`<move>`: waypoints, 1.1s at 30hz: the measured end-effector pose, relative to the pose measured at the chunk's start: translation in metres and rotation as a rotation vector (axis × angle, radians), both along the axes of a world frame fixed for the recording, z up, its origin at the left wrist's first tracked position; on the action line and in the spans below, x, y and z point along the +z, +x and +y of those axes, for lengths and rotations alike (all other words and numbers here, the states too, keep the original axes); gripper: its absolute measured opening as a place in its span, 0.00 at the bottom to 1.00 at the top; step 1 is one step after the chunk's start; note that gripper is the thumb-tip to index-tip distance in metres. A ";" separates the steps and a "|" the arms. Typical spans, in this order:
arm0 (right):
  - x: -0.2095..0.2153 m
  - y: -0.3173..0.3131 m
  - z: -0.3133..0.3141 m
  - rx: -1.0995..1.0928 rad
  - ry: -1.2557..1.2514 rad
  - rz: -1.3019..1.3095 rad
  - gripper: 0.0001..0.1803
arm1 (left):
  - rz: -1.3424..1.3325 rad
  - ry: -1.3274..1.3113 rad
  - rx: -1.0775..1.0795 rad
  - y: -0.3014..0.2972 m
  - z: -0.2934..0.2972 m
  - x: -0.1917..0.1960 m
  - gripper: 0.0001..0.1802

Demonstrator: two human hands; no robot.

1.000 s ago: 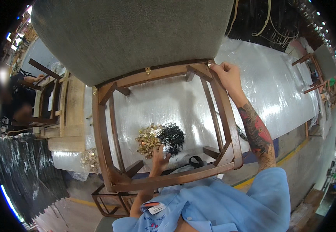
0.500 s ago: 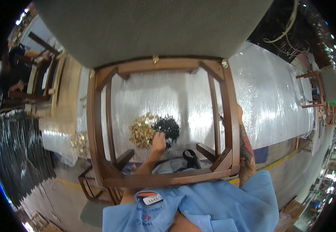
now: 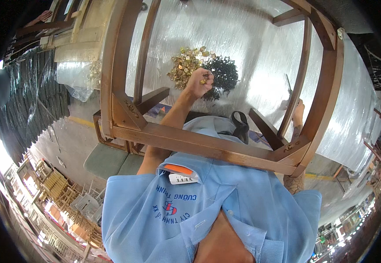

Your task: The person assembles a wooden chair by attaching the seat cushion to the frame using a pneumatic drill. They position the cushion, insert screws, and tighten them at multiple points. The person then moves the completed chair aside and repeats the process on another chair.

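A brown wooden chair frame (image 3: pixel 186 141) stands over a plastic-wrapped table, with its rails around my work area. Through it I see a pile of small brass-coloured metal brackets (image 3: pixel 182 70) and, touching its right side, a heap of black screws (image 3: pixel 225 75). My left hand (image 3: pixel 199 83) is closed over the border of the two piles, a brass-coloured bracket (image 3: pixel 203 81) pinched in its fingers. Beside the frame's right rail is my right hand (image 3: pixel 299 113), its fingers partly hidden by that rail. Just beyond it shows a thin dark tool shaft (image 3: pixel 288 83); whether I hold it is unclear.
Green-grey padded seats (image 3: pixel 107 160) lie low at the left. Dark wrapped stacks (image 3: pixel 34 103) stand on the far left, where a co-worker's hand (image 3: pixel 45 16) shows near wooden parts. Bare chair frames (image 3: pixel 59 186) are piled at the lower left. A grey strap (image 3: pixel 240 125) hangs before me.
The view has tilted, so the chair frame's large grey panel has mostly left the picture. My left hand now shows a bracket in its fingers. My right hand stays by the right rail.
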State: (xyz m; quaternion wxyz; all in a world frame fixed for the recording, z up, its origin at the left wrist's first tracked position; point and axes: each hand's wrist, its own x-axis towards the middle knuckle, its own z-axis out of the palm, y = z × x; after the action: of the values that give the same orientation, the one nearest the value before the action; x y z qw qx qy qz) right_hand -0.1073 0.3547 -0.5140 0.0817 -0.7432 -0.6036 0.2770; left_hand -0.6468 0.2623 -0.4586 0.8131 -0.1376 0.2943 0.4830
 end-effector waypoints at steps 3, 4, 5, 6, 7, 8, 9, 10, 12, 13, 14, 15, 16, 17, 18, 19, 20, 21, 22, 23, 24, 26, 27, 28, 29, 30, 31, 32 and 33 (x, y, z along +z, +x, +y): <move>0.004 -0.004 -0.015 -0.167 -0.110 -0.036 0.21 | 0.298 -0.105 0.014 0.003 0.010 0.001 0.09; 0.011 -0.013 -0.024 -0.186 -0.140 -0.051 0.23 | 0.390 -0.091 0.012 0.001 0.010 0.015 0.17; 0.045 -0.043 -0.024 -0.085 -0.148 -0.213 0.29 | 0.422 -0.050 0.020 -0.004 0.004 0.017 0.20; 0.037 -0.035 -0.030 -0.060 -0.071 -0.258 0.35 | 0.444 0.004 0.000 -0.009 0.003 0.018 0.23; 0.029 -0.028 -0.034 -0.037 0.006 -0.302 0.41 | 0.465 0.058 -0.022 -0.014 0.002 0.019 0.26; 0.029 -0.029 -0.032 -0.067 -0.001 -0.292 0.28 | 0.514 0.066 -0.030 -0.012 0.001 0.022 0.32; 0.027 -0.030 -0.026 -0.076 0.002 -0.279 0.28 | 0.530 0.082 -0.004 -0.012 -0.002 0.028 0.32; 0.026 -0.029 -0.020 -0.069 -0.002 -0.259 0.27 | 0.545 0.097 0.023 -0.014 -0.006 0.034 0.33; 0.022 -0.026 -0.028 -0.112 0.007 -0.216 0.27 | 0.575 0.145 0.039 -0.021 0.000 0.033 0.33; 0.023 -0.026 -0.030 -0.118 0.009 -0.215 0.27 | 0.584 0.158 0.068 -0.024 -0.001 0.019 0.32; 0.023 -0.025 -0.028 -0.117 0.011 -0.207 0.26 | 0.594 0.165 0.105 -0.026 -0.002 0.011 0.31; 0.023 -0.024 -0.029 -0.120 0.012 -0.196 0.26 | 0.580 0.133 0.093 -0.032 0.001 0.008 0.31; 0.025 -0.022 -0.028 -0.119 0.013 -0.183 0.26 | 0.567 0.101 0.080 -0.038 0.004 0.006 0.30; 0.026 -0.022 -0.030 -0.124 0.012 -0.173 0.26 | 0.552 0.066 0.065 -0.038 0.003 0.005 0.29; 0.026 -0.020 -0.030 -0.131 0.010 -0.160 0.26 | 0.698 -0.024 0.108 -0.029 0.010 0.025 0.21; 0.028 -0.019 -0.034 -0.144 0.009 -0.149 0.25 | 0.774 0.011 0.027 -0.027 0.010 0.024 0.18; 0.029 -0.019 -0.036 -0.147 0.003 -0.139 0.25 | 0.851 0.041 -0.049 -0.029 0.006 0.025 0.15; 0.032 -0.018 -0.041 -0.153 -0.003 -0.129 0.25 | 0.927 0.073 -0.126 -0.030 0.003 0.026 0.15; 0.033 -0.021 -0.033 -0.132 -0.010 -0.111 0.25 | 1.090 0.132 -0.243 -0.026 -0.009 0.019 0.15; 0.035 -0.022 -0.028 -0.113 -0.020 -0.095 0.24 | 1.249 0.186 -0.366 -0.017 -0.025 0.008 0.15; 0.036 -0.020 -0.041 -0.143 -0.023 -0.086 0.24 | 1.403 0.287 -0.526 -0.014 -0.027 0.002 0.16; 0.033 -0.020 -0.056 -0.188 -0.023 -0.066 0.24 | 1.538 0.350 -0.940 -0.013 -0.040 -0.002 0.18; 0.033 -0.020 -0.057 -0.197 -0.021 -0.045 0.24 | 1.601 0.370 -1.135 -0.009 -0.047 0.000 0.19; 0.032 -0.021 -0.061 -0.206 -0.025 -0.027 0.23 | 1.604 0.383 -1.168 -0.004 -0.058 0.004 0.21; 0.031 -0.022 -0.064 -0.218 -0.024 -0.008 0.23 | 1.615 0.404 -1.197 0.001 -0.065 0.008 0.22; 0.031 -0.024 -0.066 -0.219 -0.027 0.006 0.23 | 1.679 0.435 -1.166 0.009 -0.072 0.011 0.20; 0.031 -0.025 -0.066 -0.213 -0.030 0.034 0.23 | 1.747 0.462 -1.120 0.019 -0.079 0.010 0.19; 0.033 -0.027 -0.066 -0.211 -0.030 0.071 0.23 | 1.711 0.504 -1.050 0.027 -0.090 -0.001 0.19; 0.035 -0.028 -0.070 -0.215 -0.037 0.125 0.22 | 1.686 0.543 -0.975 0.034 -0.097 -0.018 0.20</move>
State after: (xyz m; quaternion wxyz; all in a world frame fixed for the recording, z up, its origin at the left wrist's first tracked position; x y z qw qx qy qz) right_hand -0.1353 0.2844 -0.4791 0.1347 -0.7863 -0.5090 0.3232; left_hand -0.6130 0.1653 -0.4765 0.4524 0.5736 0.6772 0.0883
